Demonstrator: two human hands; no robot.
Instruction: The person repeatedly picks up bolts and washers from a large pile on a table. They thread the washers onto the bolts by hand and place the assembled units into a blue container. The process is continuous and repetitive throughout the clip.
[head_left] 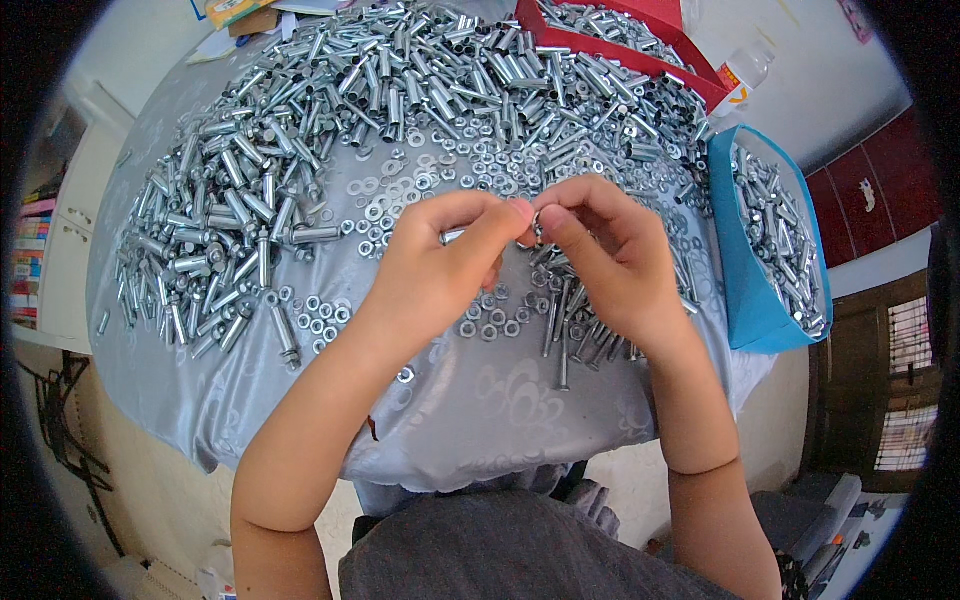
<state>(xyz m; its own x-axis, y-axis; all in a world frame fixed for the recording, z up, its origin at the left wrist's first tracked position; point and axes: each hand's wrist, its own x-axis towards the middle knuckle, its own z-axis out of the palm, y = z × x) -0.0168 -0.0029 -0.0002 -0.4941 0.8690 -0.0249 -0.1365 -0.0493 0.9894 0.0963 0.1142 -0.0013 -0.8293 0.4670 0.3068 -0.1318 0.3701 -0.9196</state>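
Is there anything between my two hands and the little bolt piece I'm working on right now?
Nothing visible. The left hand pinches a small bolt by its end, and the right hand meets it at the fingertips with a small metal piece. Loose nuts and washers lie on the table underneath, not between them.

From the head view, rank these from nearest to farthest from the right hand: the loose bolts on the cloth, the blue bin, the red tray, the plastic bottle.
From the right hand:
1. Loose bolts, just under it toward the person.
2. Blue bin, at the table's right edge.
3. Red tray and plastic bottle, both at the far right of the table; too close to call.
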